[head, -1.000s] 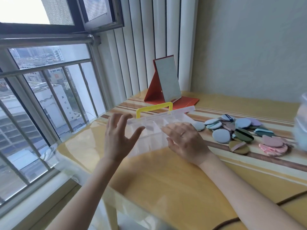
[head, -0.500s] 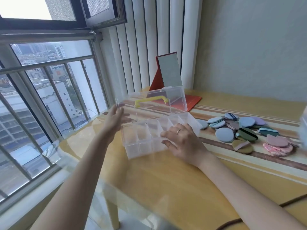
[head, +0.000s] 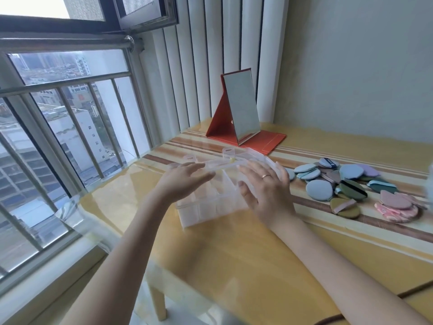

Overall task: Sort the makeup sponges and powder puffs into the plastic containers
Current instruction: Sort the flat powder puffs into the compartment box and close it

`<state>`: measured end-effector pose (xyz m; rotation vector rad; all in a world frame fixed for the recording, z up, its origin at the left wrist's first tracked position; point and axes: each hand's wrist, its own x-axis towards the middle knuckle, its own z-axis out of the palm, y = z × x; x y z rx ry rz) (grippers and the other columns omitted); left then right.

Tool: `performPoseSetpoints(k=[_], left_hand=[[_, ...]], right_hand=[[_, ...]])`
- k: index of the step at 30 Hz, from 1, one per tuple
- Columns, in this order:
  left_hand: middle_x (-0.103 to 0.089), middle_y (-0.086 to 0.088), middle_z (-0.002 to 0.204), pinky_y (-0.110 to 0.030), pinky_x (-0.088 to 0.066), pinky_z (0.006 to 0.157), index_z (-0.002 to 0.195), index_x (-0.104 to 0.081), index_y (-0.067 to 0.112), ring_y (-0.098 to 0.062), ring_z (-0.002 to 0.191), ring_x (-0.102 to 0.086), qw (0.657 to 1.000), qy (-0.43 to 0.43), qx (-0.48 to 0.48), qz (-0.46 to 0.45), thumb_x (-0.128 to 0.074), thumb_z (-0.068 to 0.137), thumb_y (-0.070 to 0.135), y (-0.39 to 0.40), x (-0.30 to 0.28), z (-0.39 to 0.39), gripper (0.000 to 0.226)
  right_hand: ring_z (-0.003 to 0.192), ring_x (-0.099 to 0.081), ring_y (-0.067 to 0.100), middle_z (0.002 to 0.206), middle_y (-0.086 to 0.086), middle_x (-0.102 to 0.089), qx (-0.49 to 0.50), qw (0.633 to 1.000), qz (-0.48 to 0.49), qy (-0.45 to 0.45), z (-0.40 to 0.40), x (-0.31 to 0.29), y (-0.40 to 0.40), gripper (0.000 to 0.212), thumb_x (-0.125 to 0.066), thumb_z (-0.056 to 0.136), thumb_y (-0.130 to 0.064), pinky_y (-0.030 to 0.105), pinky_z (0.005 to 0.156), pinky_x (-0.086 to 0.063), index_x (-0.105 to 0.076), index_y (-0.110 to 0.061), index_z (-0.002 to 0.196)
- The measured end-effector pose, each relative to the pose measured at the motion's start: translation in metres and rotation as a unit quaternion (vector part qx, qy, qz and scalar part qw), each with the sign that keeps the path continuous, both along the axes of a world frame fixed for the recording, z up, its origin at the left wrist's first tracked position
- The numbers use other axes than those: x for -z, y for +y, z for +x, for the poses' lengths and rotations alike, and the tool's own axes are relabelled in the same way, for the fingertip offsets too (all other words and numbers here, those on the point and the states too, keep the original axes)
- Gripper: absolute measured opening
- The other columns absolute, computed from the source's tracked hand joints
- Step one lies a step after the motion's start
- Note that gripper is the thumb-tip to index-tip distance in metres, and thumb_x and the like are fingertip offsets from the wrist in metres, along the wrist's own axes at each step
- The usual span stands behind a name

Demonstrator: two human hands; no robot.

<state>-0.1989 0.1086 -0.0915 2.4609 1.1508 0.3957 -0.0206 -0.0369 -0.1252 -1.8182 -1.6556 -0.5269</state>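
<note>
Clear plastic container (head: 210, 202): on the table (head: 234, 254), left of centre, lid (head: 225, 160) laid back flat on the far side, compartments exposed and apparently holding nothing yet. Thin, rigid, probably light; likely to slide on the glossy table cover if pushed from one side only. Best steadied at the side walls or near rim, not at the lid hinge.

Makeup sponges and powder puffs (head: 346, 186): heaped on the table to the right of the container, near it but mostly apart from it; one pale puff lies just beside its right wall. Flat, soft, compressible, very light. Best pinched at an edge or by the ribbon strap where one shows. Overlapping pieces liable to lift together.

Left hand (head: 185, 181): over the far left part of the container, palm down, fingers straight and together, pointing right. Grasping nothing; contact with the plastic not determinable.

Right hand (head: 267, 188): at the container's right side, fingers spread and extended toward the far edge, ring visible. Released, holding nothing; thumb close against the right wall.

Sorting not yet begun.
</note>
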Motion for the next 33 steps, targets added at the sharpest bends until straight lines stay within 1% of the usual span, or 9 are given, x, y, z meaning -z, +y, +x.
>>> performPoseSetpoints(k=[3,7,11,13,16,20,23,30,33], left_hand=[[-0.037,0.003,0.151,-0.043,-0.022,0.113,0.14,-0.042,0.035,-0.021,0.14,-0.029,0.998,0.053,-0.013,0.023,-0.033,0.083,0.077,0.0,0.0,0.001,0.072],[-0.034,0.005,0.153,-0.053,-0.021,0.114,0.142,-0.038,0.036,-0.022,0.141,-0.029,0.995,0.093,-0.019,-0.008,-0.03,0.081,0.079,-0.002,-0.008,0.002,0.075],[-0.035,0.003,0.152,-0.068,-0.001,0.111,0.144,-0.035,0.028,-0.02,0.142,-0.026,0.983,0.16,-0.029,0.083,-0.038,0.095,0.054,-0.022,-0.028,0.021,0.056],[-0.041,0.002,0.147,-0.064,0.003,0.111,0.14,-0.04,0.022,-0.016,0.142,-0.026,0.974,0.123,-0.01,0.188,-0.042,0.097,0.033,-0.044,-0.038,0.042,0.044],[-0.055,0.0,0.133,-0.047,-0.007,0.117,0.126,-0.054,0.017,-0.018,0.131,-0.042,0.967,0.002,0.057,0.247,-0.044,0.095,0.016,-0.088,-0.042,0.09,0.033],[-0.055,-0.009,0.13,-0.041,-0.044,0.098,0.131,-0.051,0.014,-0.027,0.117,-0.052,0.971,-0.076,0.191,0.123,-0.048,0.09,0.006,-0.142,-0.02,0.16,0.043],[-0.042,-0.013,0.142,-0.042,-0.041,0.1,0.14,-0.037,0.006,-0.031,0.127,-0.043,0.979,-0.03,0.198,0.049,-0.048,0.088,0.007,-0.154,0.01,0.194,0.052],[-0.052,-0.008,0.13,-0.036,-0.042,0.097,0.14,-0.04,0.017,-0.024,0.122,-0.045,0.974,-0.148,0.172,-0.008,-0.051,0.08,0.012,-0.136,0.045,0.201,0.061],[-0.054,-0.008,0.126,-0.032,-0.042,0.094,0.139,-0.039,0.016,-0.024,0.119,-0.047,0.972,-0.166,0.162,-0.02,-0.053,0.078,0.012,-0.135,0.046,0.205,0.063]], right_hand=[[0.119,-0.059,0.025,0.099,0.007,-0.074,0.016,1.0,-0.015,-0.001,0.003,0.002,-0.001,0.055,-0.026,0.095,-0.047,0.048,0.1,-0.034,-0.068,-0.02,0.118],[0.117,-0.06,0.023,0.114,0.005,-0.07,-0.045,0.998,0.032,0.038,0.005,-0.003,-0.003,0.048,-0.032,0.095,-0.037,0.042,0.099,-0.036,-0.068,-0.013,0.117],[0.095,-0.067,0.027,0.104,0.012,-0.071,-0.061,0.984,0.119,0.114,0.037,-0.023,-0.018,0.042,-0.034,0.098,-0.029,0.03,0.081,-0.052,-0.066,-0.004,0.11],[0.073,-0.067,0.027,0.082,0.008,-0.071,0.018,0.983,0.121,0.135,0.065,-0.037,-0.027,0.04,-0.034,0.097,-0.036,0.036,0.062,-0.054,-0.066,-0.011,0.096],[0.063,-0.066,0.018,0.077,-0.002,-0.071,0.103,0.97,-0.053,0.214,0.111,-0.051,-0.039,0.02,-0.048,0.093,-0.036,0.033,0.061,-0.053,-0.063,-0.027,0.083],[0.084,-0.062,0.02,0.098,0.005,-0.07,0.109,0.941,-0.219,0.234,0.136,-0.045,-0.047,0.018,-0.06,0.087,-0.007,0.021,0.059,-0.038,-0.068,-0.023,0.09],[0.084,-0.059,0.019,0.105,0.013,-0.065,0.07,0.928,-0.213,0.296,0.138,-0.033,-0.041,0.034,-0.048,0.089,0.008,0.015,0.065,-0.037,-0.066,-0.008,0.112],[0.055,-0.047,-0.003,0.073,-0.016,-0.05,0.046,0.929,-0.207,0.304,0.152,-0.022,-0.037,0.043,-0.051,0.084,0.0,0.006,0.047,-0.034,-0.065,-0.037,0.1],[0.07,-0.048,-0.004,0.086,-0.016,-0.05,0.062,0.948,-0.137,0.28,0.152,-0.022,-0.028,0.042,-0.049,0.082,-0.002,0.011,0.062,-0.035,-0.066,-0.035,0.099]])
